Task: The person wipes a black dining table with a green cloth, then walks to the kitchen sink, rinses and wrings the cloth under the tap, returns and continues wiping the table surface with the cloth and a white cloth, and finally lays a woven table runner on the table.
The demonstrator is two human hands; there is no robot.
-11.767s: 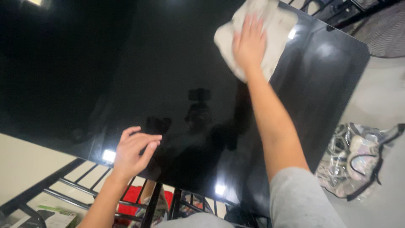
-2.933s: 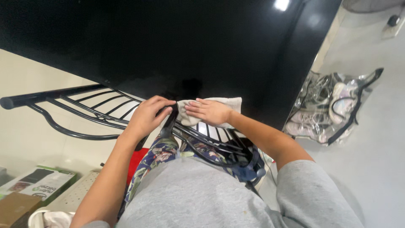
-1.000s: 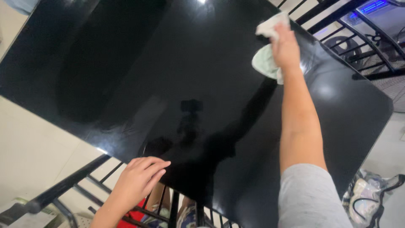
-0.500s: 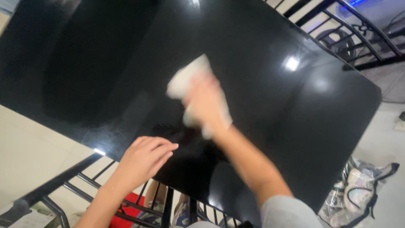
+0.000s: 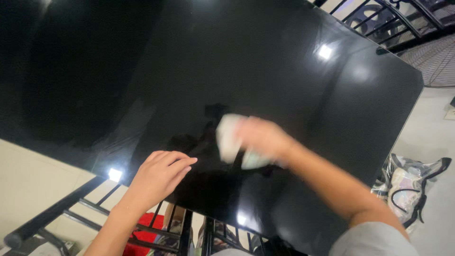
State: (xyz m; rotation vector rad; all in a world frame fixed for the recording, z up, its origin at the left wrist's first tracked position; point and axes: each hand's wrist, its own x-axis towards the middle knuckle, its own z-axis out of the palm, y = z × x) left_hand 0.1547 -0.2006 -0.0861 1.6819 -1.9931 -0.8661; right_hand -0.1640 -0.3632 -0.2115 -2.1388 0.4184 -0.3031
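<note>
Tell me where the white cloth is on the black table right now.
In the head view, the white cloth lies under the right hand on the glossy black table, near its front edge, just right of the left hand resting flat there.

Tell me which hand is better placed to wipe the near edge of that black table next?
Probably the right hand: it already presses the white cloth on the glossy black tabletop, close to the near edge. The left hand lies flat at that edge, empty, seemingly bracing.
</note>
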